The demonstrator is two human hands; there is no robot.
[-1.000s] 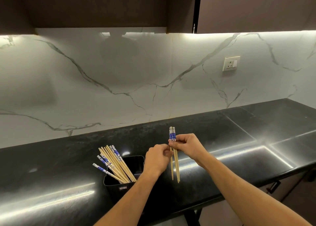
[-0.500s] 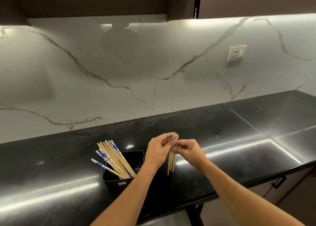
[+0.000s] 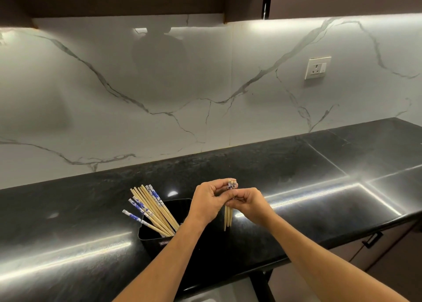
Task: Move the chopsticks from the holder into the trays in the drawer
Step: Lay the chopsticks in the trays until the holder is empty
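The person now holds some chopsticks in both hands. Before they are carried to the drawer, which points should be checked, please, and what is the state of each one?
1. Grip: the left hand and the right hand both pinch the held chopsticks near their patterned tops: ok.
2. Bundle together: the lower ends hang close to each other, above the counter: ok.
3. Clear of the holder: the holder stands apart, to the left of the bundle: ok.
4. Holder emptied: other chopsticks lean in it: not ok.
5. Drawer open, trays ready: neither can be made out in this view: cannot tell.
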